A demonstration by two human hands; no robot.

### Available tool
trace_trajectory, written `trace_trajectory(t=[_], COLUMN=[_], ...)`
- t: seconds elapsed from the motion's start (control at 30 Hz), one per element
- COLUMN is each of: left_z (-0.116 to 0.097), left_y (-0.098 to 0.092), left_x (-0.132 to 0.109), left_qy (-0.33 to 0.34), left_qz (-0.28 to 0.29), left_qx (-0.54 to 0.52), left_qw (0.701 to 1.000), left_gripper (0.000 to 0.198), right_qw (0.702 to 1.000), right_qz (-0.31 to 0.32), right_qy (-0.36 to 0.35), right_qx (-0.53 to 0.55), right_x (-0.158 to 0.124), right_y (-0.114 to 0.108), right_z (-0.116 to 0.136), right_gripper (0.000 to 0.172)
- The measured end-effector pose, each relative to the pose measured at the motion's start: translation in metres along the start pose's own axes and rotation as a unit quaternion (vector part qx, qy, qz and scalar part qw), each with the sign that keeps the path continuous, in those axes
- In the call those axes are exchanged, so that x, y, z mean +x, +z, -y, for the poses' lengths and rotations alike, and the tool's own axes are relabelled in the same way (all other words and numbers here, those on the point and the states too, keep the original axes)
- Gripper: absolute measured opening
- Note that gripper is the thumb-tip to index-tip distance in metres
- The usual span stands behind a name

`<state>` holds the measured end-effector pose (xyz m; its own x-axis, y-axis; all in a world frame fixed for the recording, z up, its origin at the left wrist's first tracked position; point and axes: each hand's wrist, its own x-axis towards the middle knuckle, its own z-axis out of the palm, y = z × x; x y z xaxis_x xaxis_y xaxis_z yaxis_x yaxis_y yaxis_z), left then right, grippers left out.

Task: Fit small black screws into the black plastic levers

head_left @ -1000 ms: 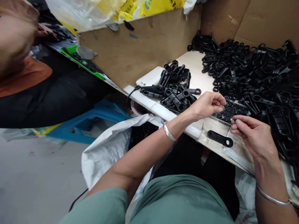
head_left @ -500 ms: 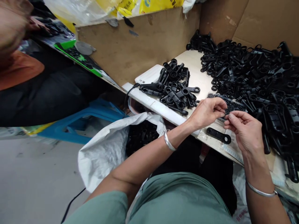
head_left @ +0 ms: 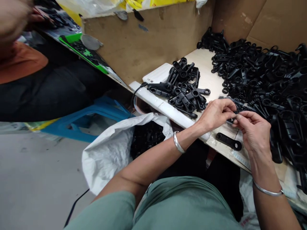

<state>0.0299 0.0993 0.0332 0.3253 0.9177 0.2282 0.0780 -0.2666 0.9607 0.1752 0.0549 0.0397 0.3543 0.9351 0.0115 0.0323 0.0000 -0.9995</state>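
Observation:
My left hand (head_left: 217,115) and my right hand (head_left: 255,129) meet fingertip to fingertip over the front of the worktable. Both are closed in a pinch, and whatever lies between the fingers is too small to make out. Just below them a flat black plastic arm piece (head_left: 228,141) with a hole at its end lies on the table edge. Behind the fingers is a clear box of small black parts (head_left: 240,105), partly covered by my hands. A small pile of black plastic arms (head_left: 183,92) lies left of my left hand.
A large heap of black plastic parts (head_left: 263,73) covers the table's right side. Cardboard walls (head_left: 148,44) stand behind. An open white sack (head_left: 105,159) holds black parts below the edge. At left are a blue stool (head_left: 72,119), a green tray (head_left: 96,64) and another person (head_left: 48,83).
My fingertips have come together, the left hand shifting slightly right to touch the right. The whole view has shifted a little; the arm piece on the table stays put.

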Motion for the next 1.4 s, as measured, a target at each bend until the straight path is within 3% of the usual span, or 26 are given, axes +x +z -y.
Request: trace_trajectory(t=[0.17, 0.3, 0.57, 0.7, 0.83, 0.97, 1.2, 1.3, 1.4], left_z=[-0.002, -0.004, -0.003, -0.003, 0.002, 0.003, -0.002, -0.001, -0.001], left_y=[0.0, 0.002, 0.0, -0.002, -0.003, -0.006, -0.005, -0.003, -0.003], left_x=[0.0, 0.0, 0.002, 0.004, 0.007, 0.008, 0.003, 0.003, 0.004], left_qy=[0.021, 0.033, -0.009, -0.031, -0.028, 0.0, 0.056, 0.043, 0.023], left_qz=[-0.025, -0.035, -0.054, -0.044, -0.028, -0.044, -0.021, -0.029, -0.025], left_qx=[0.021, 0.03, 0.007, -0.013, -0.009, 0.052, 0.093, 0.101, 0.107], left_qw=[0.999, 0.998, 0.998, 0.998, 0.999, 0.998, 0.994, 0.993, 0.994], left_gripper=[0.016, 0.019, 0.016, 0.012, 0.008, 0.008, 0.02, 0.017, 0.017], right_qw=[0.994, 0.994, 0.999, 0.99, 0.985, 0.993, 0.995, 0.994, 0.998], right_qz=[0.053, 0.043, -0.015, -0.043, -0.051, -0.048, 0.003, 0.01, -0.011], right_qy=[0.074, 0.079, -0.028, -0.104, -0.129, -0.095, 0.058, 0.065, 0.025], right_qx=[0.058, 0.063, -0.022, -0.088, -0.102, -0.05, 0.076, 0.084, 0.056], right_x=[0.008, 0.012, 0.005, -0.001, -0.001, 0.006, 0.016, 0.015, 0.012], right_y=[0.001, 0.004, 0.011, 0.015, 0.017, 0.016, 0.014, 0.015, 0.016], right_z=[-0.001, 0.0, 0.002, 0.003, 0.003, 0.001, -0.004, -0.004, -0.004], right_gripper=[0.034, 0.033, 0.018, 0.01, 0.01, 0.014, 0.021, 0.021, 0.02])
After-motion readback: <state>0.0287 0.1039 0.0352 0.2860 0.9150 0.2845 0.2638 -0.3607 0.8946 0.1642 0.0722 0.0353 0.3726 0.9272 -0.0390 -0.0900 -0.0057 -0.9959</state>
